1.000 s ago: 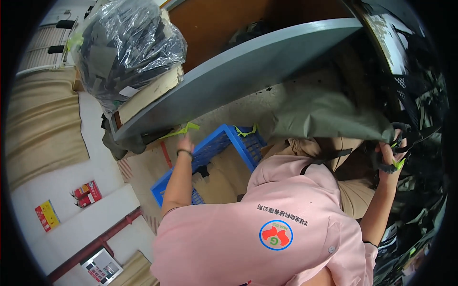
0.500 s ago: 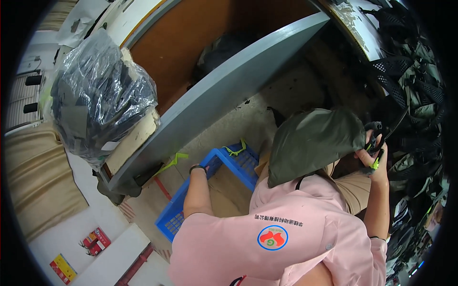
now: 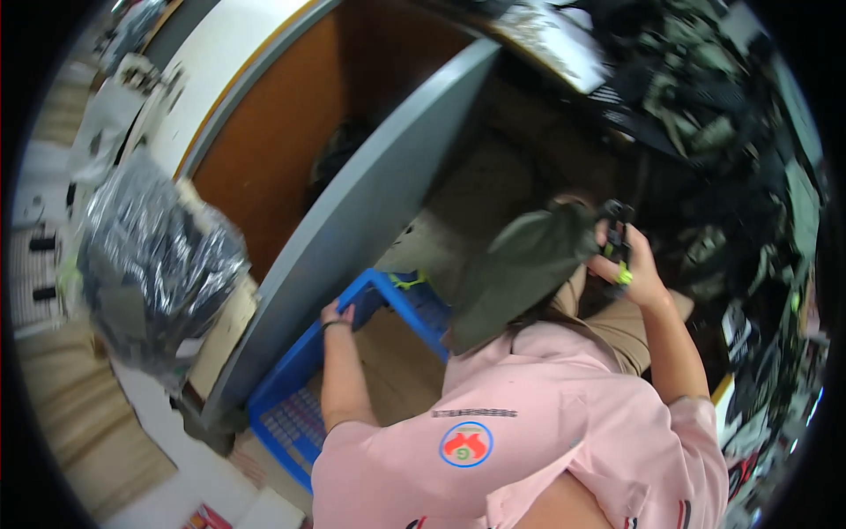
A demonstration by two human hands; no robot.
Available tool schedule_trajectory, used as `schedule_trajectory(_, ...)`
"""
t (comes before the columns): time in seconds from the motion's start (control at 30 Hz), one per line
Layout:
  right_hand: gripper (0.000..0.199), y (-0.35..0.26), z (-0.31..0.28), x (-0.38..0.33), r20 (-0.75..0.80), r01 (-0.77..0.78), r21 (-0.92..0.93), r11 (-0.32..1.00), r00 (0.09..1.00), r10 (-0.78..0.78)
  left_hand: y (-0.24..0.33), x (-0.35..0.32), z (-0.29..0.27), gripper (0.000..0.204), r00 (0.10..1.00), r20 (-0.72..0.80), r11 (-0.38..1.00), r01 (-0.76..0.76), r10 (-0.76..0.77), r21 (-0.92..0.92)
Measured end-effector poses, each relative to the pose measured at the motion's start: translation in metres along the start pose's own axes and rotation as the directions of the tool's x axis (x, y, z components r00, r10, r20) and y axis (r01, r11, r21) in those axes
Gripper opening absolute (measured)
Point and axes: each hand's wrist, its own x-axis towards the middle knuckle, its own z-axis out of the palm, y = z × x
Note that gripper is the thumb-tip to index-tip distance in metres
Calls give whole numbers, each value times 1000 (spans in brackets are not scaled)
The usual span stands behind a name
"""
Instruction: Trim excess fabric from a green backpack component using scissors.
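Note:
My left hand (image 3: 337,314) is closed over the rim of a blue plastic crate (image 3: 310,342) on my left. Cardboard-brown material shows inside the crate, and a yellow-green strip (image 3: 405,280) lies at its far corner. In my right hand (image 3: 636,269) are black straps with buckles (image 3: 615,216) and a bright yellow-green piece (image 3: 624,274). A dark green fabric bag-like piece (image 3: 524,273) hangs from this grip and lies across my lap. Motion blur hides its details.
A grey panel edge (image 3: 388,145) runs diagonally ahead, beside a brown board (image 3: 264,150). A clear plastic bag of dark goods (image 3: 159,264) rests at the left. Dark green and black strapped goods (image 3: 696,97) are heaped at the right.
The view has turned, so the surroundings have shifted leftward. My left hand, earlier partly hidden at the crate, now shows on its rim. My right hand still holds the straps and green piece.

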Motion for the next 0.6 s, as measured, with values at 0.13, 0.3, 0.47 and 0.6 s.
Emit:
schedule_trajectory(0.13, 26, -16, -25, -14, -111, 24, 35, 999, 994, -20, 6, -123, 101, 55, 792, 435, 669, -46, -428, 741)
schedule_trajectory(0.3, 28, -59, -51, -27, -167, 173, 172, 970, 975, -144, -24, -338, 240, 66, 42, 960, 571, -796, -278, 200)
schedule_trajectory(0.47, 28, -100, -86, -94, -330, 373, 231, 898, 899, -289, -81, -438, 332, 61, -6, 866, 519, -803, -499, 294)
schedule_trajectory(0.6, 31, -79, -107, -160, -379, 371, 181, 911, 881, -284, -134, -483, 340, 33, -63, 665, 519, -681, -744, 517)
